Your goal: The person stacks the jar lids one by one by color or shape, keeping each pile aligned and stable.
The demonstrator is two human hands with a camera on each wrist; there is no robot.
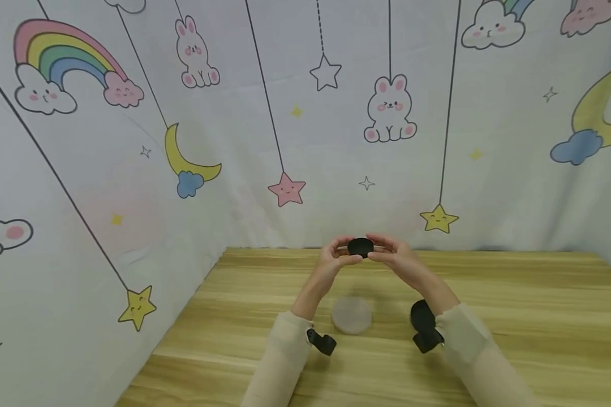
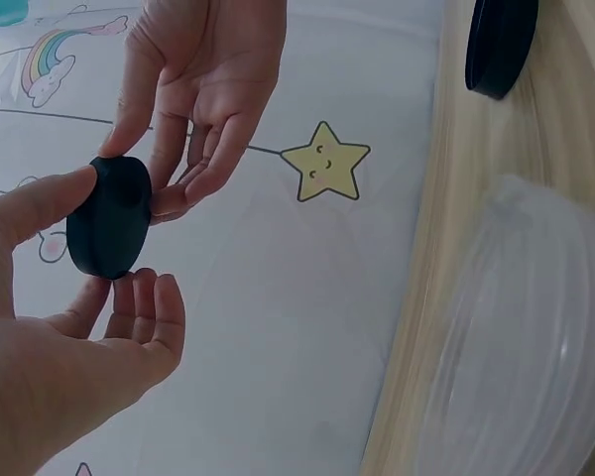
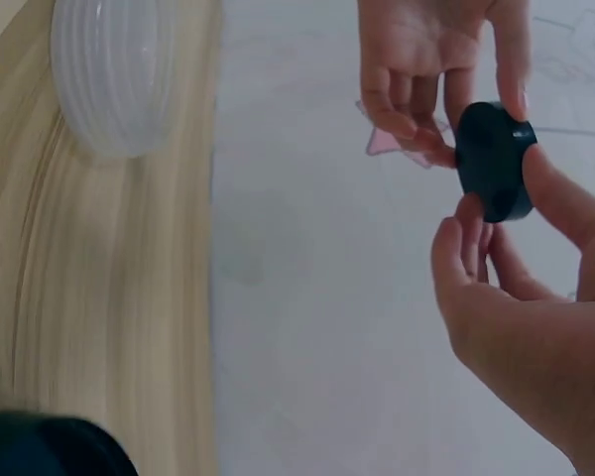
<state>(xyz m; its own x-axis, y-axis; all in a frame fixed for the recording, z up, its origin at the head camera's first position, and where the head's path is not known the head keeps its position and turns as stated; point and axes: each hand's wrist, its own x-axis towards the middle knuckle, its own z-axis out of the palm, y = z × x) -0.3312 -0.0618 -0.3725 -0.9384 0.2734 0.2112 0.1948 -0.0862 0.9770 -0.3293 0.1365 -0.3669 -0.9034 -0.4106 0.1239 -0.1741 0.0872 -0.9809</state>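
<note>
High over the far part of the table, a small black round disc (image 1: 360, 247), thick like a cap, is held between both hands. My left hand (image 1: 333, 254) pinches its left edge, the thumb on one face and fingertips at the rim. From the other side my right hand (image 1: 396, 257) pinches it between thumb and fingers. The left wrist view shows the disc (image 2: 109, 218) edge-on, its rim smooth and dark. Below on the table is a translucent ribbed round container (image 1: 352, 315). A larger black round lid-like piece (image 1: 421, 315) lies beneath my right forearm, partly covered by it.
The wooden table (image 1: 224, 339) reaches back to a white curtain (image 1: 331, 141) printed with stars, rabbits and clouds. Black cameras are strapped to the left wrist (image 1: 322, 342) and right wrist (image 1: 427, 340). More curtain borders the table's left side.
</note>
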